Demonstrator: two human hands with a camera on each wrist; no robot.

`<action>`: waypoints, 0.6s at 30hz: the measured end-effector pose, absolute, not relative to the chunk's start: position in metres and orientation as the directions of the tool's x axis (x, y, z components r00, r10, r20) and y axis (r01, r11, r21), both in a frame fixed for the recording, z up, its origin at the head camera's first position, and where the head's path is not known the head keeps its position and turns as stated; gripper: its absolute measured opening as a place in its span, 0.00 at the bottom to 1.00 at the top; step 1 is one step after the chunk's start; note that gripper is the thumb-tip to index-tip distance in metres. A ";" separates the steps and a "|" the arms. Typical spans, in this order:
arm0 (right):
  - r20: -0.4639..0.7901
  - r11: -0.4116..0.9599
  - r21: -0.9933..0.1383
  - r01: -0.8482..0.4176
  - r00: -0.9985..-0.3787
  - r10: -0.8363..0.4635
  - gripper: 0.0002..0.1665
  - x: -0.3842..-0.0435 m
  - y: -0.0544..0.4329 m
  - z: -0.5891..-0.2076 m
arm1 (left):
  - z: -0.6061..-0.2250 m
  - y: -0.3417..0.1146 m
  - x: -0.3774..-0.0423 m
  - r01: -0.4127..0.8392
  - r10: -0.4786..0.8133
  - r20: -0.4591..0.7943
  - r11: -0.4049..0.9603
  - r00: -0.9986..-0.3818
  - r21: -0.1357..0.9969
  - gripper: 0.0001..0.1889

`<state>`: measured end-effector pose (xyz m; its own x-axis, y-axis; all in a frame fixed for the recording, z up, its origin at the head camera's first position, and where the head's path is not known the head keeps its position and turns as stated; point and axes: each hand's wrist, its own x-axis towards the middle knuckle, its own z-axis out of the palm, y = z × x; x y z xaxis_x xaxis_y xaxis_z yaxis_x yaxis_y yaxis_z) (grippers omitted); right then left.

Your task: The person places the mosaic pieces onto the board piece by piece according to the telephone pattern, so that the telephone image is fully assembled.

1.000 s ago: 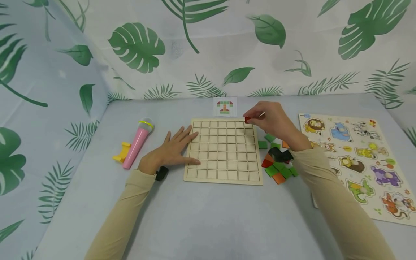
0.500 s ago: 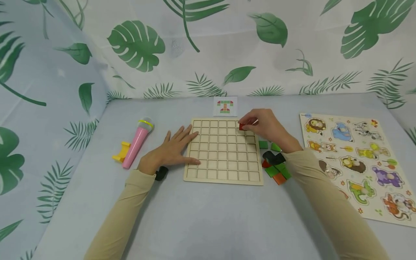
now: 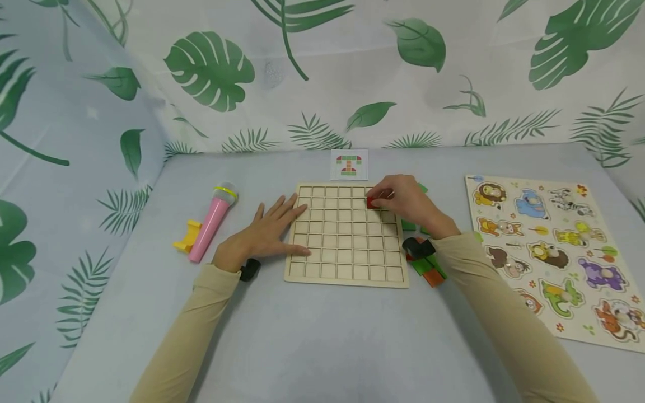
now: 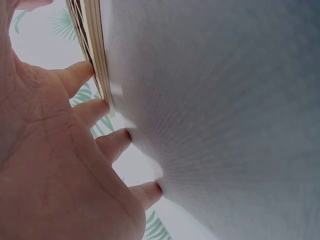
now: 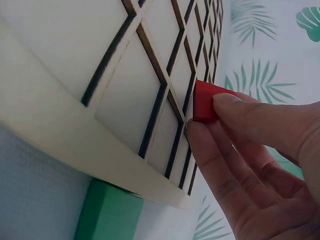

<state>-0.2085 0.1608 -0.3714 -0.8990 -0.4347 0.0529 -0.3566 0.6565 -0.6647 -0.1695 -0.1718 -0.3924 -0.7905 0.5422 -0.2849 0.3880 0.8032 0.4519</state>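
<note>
A wooden grid board (image 3: 347, 281) with square cells lies flat at the middle of the table. My right hand (image 3: 405, 197) pinches a small red block (image 5: 204, 101) between thumb and fingers, right at the cells near the board's upper right corner. Spread over the board's left edge, my left hand (image 3: 264, 230) has straight fingers, the thumb lying across the cells. In the left wrist view, fingertips (image 4: 102, 107) touch the board's side and others reach the tabletop. Behind the board a card (image 3: 349, 164) shows a T pattern in red, green and orange.
Several green, orange and red blocks (image 3: 433, 276) lie right of the board, partly hidden under the right wrist. A pink toy microphone (image 3: 209, 229) and a yellow piece (image 3: 188, 236) lie at the left. An animal puzzle board (image 3: 534, 230) covers the right side.
My right hand has moved left and toward me with the red block, from above the board's upper right corner down to its cells. The left hand has stayed in place.
</note>
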 end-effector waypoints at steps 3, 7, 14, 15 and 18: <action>0.047 0.668 -0.652 -0.358 -0.899 -0.436 0.10 -0.208 0.158 -0.372 | -0.392 -0.172 -0.169 0.389 0.542 -0.286 0.804 -0.790 0.450 0.56; 0.044 0.688 -0.625 -0.369 -0.897 -0.441 0.11 -0.207 0.156 -0.370 | -0.392 -0.172 -0.168 0.388 0.540 -0.286 0.806 -0.792 0.446 0.56; 0.001 0.730 -0.587 -0.350 -0.902 -0.432 0.12 -0.207 0.152 -0.368 | -0.391 -0.171 -0.168 0.383 0.536 -0.287 0.807 -0.794 0.448 0.56; -0.004 0.733 -0.584 -0.348 -0.902 -0.431 0.12 -0.206 0.151 -0.368 | -0.391 -0.171 -0.168 0.384 0.536 -0.287 0.808 -0.794 0.447 0.56; -0.005 0.741 -0.571 -0.353 -0.901 -0.434 0.12 -0.206 0.148 -0.366 | -0.392 -0.172 -0.168 0.386 0.537 -0.284 0.808 -0.794 0.446 0.56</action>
<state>-0.2057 0.1480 -0.3660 -0.9011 -0.4336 -0.0047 -0.3534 0.7407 -0.5713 -0.1679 -0.1715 -0.3915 -0.7943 0.5369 -0.2843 0.3863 0.8075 0.4458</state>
